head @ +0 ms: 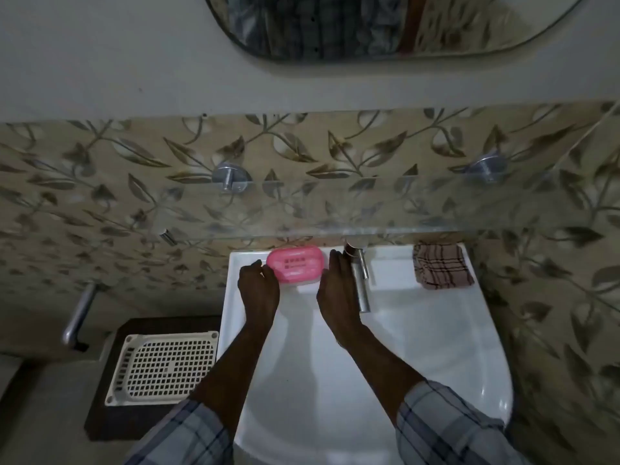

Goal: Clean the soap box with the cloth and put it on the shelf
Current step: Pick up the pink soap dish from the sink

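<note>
From the left I see a white mesh tray (162,367) on a dark stand beside the sink (436,347). My left hand (258,286) curls against the pink soap box's (296,264) left end on the sink's back ledge; my right hand (339,293) stands open beside it, the tap (360,280) just right. The checked cloth (443,265) lies farther right, the glass shelf (369,203) above.

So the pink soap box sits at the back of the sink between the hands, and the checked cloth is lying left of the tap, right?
Not quite. In the head view the cloth lies right of the tap, on the sink rim. The rest holds: the pink soap box sits at the back, between the left hand and right hand.
</note>
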`<state>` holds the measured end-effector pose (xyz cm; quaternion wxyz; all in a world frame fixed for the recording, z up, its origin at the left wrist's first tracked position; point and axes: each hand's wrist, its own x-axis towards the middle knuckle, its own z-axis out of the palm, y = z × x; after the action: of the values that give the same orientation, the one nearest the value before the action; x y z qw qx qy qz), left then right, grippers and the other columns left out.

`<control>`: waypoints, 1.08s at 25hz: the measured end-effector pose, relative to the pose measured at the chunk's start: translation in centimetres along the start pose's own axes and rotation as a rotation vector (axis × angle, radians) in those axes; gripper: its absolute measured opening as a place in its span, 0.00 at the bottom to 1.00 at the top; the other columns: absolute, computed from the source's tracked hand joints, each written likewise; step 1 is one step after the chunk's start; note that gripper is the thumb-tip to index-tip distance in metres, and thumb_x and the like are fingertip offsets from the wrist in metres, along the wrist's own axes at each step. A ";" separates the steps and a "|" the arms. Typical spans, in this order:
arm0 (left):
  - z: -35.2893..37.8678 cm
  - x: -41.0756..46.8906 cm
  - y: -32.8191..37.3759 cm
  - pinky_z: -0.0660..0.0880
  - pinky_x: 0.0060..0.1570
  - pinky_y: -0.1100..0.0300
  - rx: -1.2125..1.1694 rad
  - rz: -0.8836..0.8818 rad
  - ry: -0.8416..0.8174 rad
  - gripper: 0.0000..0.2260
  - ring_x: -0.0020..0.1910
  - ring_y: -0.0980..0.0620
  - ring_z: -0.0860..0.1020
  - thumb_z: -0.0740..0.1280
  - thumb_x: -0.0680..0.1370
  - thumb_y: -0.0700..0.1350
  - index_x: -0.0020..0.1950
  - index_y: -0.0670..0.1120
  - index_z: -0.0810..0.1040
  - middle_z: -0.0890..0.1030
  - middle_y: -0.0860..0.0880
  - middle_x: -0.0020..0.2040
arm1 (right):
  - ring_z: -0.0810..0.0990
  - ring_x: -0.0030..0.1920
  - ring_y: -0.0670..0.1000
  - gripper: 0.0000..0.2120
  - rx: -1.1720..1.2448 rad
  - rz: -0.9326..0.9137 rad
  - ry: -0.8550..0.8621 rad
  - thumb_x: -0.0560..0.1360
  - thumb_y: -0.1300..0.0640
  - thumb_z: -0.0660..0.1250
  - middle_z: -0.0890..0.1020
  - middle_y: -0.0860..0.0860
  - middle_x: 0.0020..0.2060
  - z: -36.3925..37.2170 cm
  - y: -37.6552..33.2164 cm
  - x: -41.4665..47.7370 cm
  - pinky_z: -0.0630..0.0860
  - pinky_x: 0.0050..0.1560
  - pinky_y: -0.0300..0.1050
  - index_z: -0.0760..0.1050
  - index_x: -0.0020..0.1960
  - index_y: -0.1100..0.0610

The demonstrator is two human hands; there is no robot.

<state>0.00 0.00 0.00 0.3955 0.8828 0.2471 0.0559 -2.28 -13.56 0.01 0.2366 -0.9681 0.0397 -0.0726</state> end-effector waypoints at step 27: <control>-7.3 -1.9 0.1 0.72 0.65 0.37 -1.002 -0.666 -1.321 0.35 0.63 0.32 0.77 0.72 0.74 0.56 0.72 0.34 0.70 0.72 0.29 0.69 | 0.86 0.50 0.56 0.10 1.196 0.295 -0.319 0.80 0.64 0.65 0.87 0.57 0.49 -5.4 1.5 -1.5 0.83 0.52 0.50 0.83 0.58 0.59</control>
<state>-3.77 3.85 5.23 0.7923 0.3412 0.1590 -0.4803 -4.68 -17.21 3.85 0.7468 -0.6519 0.0897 0.0964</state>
